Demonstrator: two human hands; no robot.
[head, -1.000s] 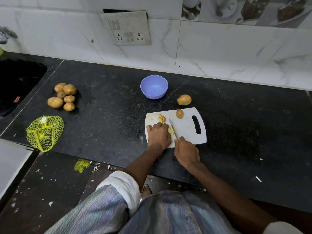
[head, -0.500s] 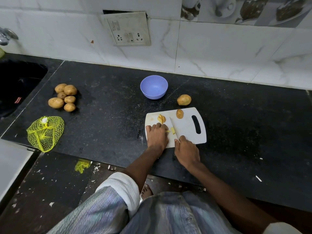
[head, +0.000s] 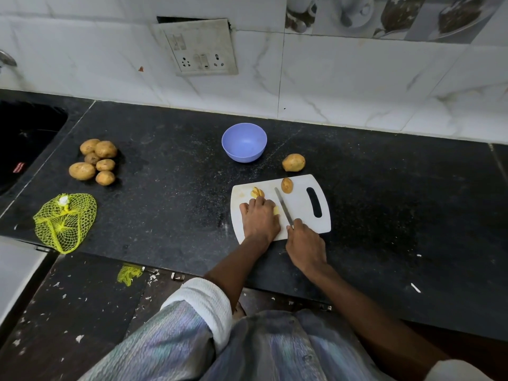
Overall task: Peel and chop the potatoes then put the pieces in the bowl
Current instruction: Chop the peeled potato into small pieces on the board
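A white cutting board [head: 302,204] lies on the black counter. My left hand [head: 259,220] holds down a yellow peeled potato piece [head: 276,210] on it, mostly hidden under my fingers. My right hand [head: 303,243] grips a knife [head: 284,209] whose blade lies just right of that piece. Cut slices [head: 257,192] sit near the board's far left, and a potato half [head: 287,185] with skin stands at its far edge. A whole potato [head: 293,162] rests beyond the board. The blue bowl [head: 244,142] behind looks empty.
Several unpeeled potatoes [head: 94,162] are piled at the left of the counter, with a yellow net bag [head: 64,221] in front of them. A dark sink [head: 24,138] sits at far left. A socket plate [head: 199,48] is on the tiled wall.
The knife has shifted slightly along the potato piece between cuts, and my left hand has crept back over it. Everything else stays put.
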